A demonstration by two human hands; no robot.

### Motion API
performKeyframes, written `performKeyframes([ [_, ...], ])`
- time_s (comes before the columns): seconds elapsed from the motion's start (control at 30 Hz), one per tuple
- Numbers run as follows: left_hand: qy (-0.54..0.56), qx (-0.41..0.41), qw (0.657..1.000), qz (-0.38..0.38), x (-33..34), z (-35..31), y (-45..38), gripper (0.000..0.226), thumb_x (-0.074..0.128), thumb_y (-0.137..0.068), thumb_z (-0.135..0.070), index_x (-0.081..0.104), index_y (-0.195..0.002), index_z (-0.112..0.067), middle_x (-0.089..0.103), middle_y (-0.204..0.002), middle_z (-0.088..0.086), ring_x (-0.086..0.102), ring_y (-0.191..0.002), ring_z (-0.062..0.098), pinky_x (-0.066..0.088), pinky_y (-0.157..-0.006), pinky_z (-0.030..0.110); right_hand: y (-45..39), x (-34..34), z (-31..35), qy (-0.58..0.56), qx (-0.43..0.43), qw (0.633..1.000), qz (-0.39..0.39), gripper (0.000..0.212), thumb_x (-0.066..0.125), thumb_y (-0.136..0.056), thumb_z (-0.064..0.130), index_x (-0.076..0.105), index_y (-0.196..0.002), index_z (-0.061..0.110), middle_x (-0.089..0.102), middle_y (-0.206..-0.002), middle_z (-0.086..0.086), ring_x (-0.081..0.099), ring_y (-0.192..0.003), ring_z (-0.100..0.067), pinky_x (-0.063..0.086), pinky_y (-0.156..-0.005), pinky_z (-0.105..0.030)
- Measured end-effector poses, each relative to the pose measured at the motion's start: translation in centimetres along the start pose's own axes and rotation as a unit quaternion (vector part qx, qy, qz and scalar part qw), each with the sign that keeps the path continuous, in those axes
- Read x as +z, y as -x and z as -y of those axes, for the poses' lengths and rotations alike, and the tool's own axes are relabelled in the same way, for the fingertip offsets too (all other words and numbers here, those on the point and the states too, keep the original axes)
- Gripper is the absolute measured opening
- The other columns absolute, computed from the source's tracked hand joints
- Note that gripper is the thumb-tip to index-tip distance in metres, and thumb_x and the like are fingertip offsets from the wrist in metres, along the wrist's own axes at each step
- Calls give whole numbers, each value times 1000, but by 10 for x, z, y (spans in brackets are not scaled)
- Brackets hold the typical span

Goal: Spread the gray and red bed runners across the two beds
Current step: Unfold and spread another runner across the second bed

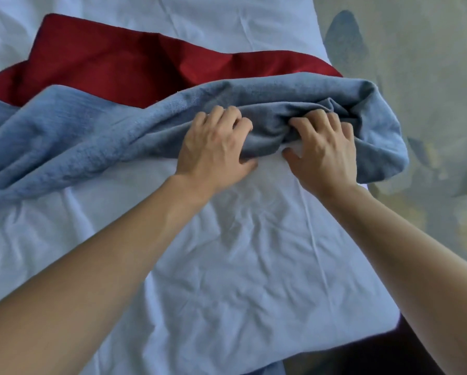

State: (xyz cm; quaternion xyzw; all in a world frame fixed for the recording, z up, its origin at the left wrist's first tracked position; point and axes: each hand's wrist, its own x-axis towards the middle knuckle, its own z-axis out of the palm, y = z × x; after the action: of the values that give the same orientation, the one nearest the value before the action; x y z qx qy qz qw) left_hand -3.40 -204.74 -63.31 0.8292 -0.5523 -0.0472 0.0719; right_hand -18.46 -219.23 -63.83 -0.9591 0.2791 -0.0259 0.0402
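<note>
Bed (254, 266), white sheet creased, fills most of view; patterned carpet (429, 77) at right. Red runner (113, 66) lies across the bed, partly flat, rumpled at left. Gray runner (78, 139) bunched in a rope over the red one's near edge, its end drooping off the bed's right side. Left hand (216, 147) and right hand (324, 152): each grip closed on a gray fold. Risk: tugging gray drags red askew, or the end slides to the carpet. Nothing else obstructs.
</note>
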Motion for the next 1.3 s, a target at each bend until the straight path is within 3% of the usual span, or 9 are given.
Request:
performKeyframes([
  [0.17, -39, 6, 998, -57, 5, -2, -3, 9, 56, -83, -18, 65, -83, -18, 62, -85, 2, 54, -84, 28, 33, -73, 39, -9, 7, -10, 13, -4, 998, -58, 16, 55, -91, 23, 68, -96, 15, 63, -97, -8, 56, -96, -33, 37, -82, -44],
  [0.3, 34, 32, 998, -44, -2, -8, -2, 7, 55, -75, -20, 55, -69, -16, 58, -67, 1, 50, -72, 28, 30, -72, 39, 3, -1, -10, -42, -26, 996, -69, 15, 54, -92, 16, 69, -88, 14, 65, -87, -3, 58, -89, -28, 35, -84, -40],
  [0.5, 22, 71, 997, -15, 9, -60, 4, 7, 57, -82, -17, 57, -89, -18, 61, -82, 1, 56, -80, 27, 34, -75, 38, 44, -16, -14, -97, -57, 993, -34, 5, 61, -82, 7, 62, -78, 9, 57, -73, -5, 54, -74, -31, 43, -93, -42],
  [0.57, 12, 88, 995, -34, 12, -78, -5, 6, 56, -90, -19, 58, -85, -19, 61, -78, 0, 54, -77, 25, 32, -73, 36, 50, -16, -17, -98, -47, 993, -42, 3, 61, -84, 12, 63, -82, 11, 57, -77, -4, 54, -77, -29, 41, -99, -42],
  [0.73, 48, 64, 995, -56, 1, -89, -20, 34, 55, -93, -34, 57, -65, -15, 60, -60, 6, 41, -62, 27, 25, -70, 35, 61, -5, -55, -36, 61, 997, 8, 51, 72, -77, 40, 58, -118, 13, 60, -111, -9, 55, -106, -32, 36, -110, -46],
  [0.8, 66, 63, 993, -75, -6, -85, -22, 39, 58, -91, -38, 58, -60, -14, 56, -53, 9, 38, -57, 27, 32, -66, 37, 67, -1, -74, -12, 119, 993, 16, 55, 74, -75, 42, 57, -118, 13, 59, -111, -10, 54, -108, -33, 34, -111, -49],
  [0.9, 48, 79, 995, -47, -7, -90, -23, 31, 51, -92, -38, 60, -71, -17, 62, -66, 4, 48, -68, 28, 30, -71, 39, 78, 0, -92, 3, 187, 982, 21, 55, 74, -77, 44, 56, -119, 14, 59, -113, -10, 53, -112, -33, 24, -117, -54],
  [1.07, 37, 117, 990, -70, 1, -130, -37, 12, 54, -89, -23, 59, -80, -18, 62, -71, 1, 53, -73, 27, 30, -70, 37, 79, -2, -67, -32, 124, 989, -76, 45, 68, -82, 47, 63, -108, 11, 63, -102, -8, 59, -102, -31, 26, -118, -52],
  [1.3, 69, 131, 984, -98, 6, -157, -41, 17, 60, -83, -22, 57, -67, -17, 61, -60, 5, 53, -63, 30, 34, -65, 38, 69, -5, -62, -59, 207, 960, -182, 16, 57, -87, 22, 68, -91, 10, 64, -91, -7, 59, -88, -30, 37, -108, -52],
])
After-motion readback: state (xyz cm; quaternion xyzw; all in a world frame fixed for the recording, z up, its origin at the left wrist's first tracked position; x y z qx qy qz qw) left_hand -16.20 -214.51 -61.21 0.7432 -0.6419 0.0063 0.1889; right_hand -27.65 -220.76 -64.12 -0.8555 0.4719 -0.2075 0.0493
